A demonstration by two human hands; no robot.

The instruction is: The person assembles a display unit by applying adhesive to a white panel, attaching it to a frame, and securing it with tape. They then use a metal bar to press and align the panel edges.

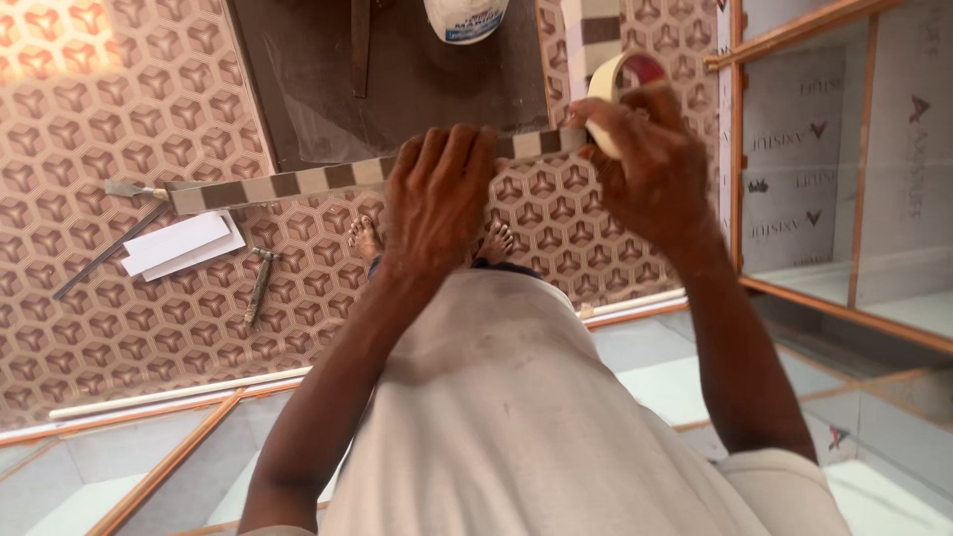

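My left hand [437,194] grips a long narrow strip [298,184] with brown and cream checks, held level in front of me. My right hand [650,164] holds a roll of pale masking tape [620,84] against the strip's right end. The strip reaches left to about the tip of a chisel lying on the floor. My bare feet [367,236] show below the strip on the patterned floor.
On the hexagon-patterned floor lie a hammer [260,283], a chisel [134,189], a thin rod [109,251] and white paper sheets [184,243]. A white bag [465,18] sits on a dark board at the top. A wood-framed white panel unit [844,169] stands at the right.
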